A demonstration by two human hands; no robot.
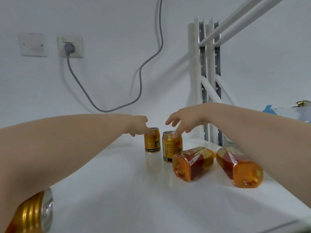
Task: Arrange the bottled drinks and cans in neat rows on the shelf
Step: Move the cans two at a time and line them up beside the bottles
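Two gold cans stand upright near the back of the white shelf [117, 190]. My left hand [137, 126] grips the top of the left gold can [152, 142]. My right hand [183, 119] hovers with fingers spread, one fingertip touching the rim of the right gold can [171, 148]. Two amber tea bottles lie on their sides to the right: the nearer-centre bottle [192, 163] and the right bottle [239, 169], partly under my right forearm. A third gold can [33, 214] lies tipped at the bottom left, partly hidden by my left arm.
A white wall stands right behind the shelf, with a socket [71, 47] and a grey cable [139, 78] hanging down to shelf level. White and grey shelf uprights [207, 73] rise at the back right. Blue tape [269, 111] shows at the far right.
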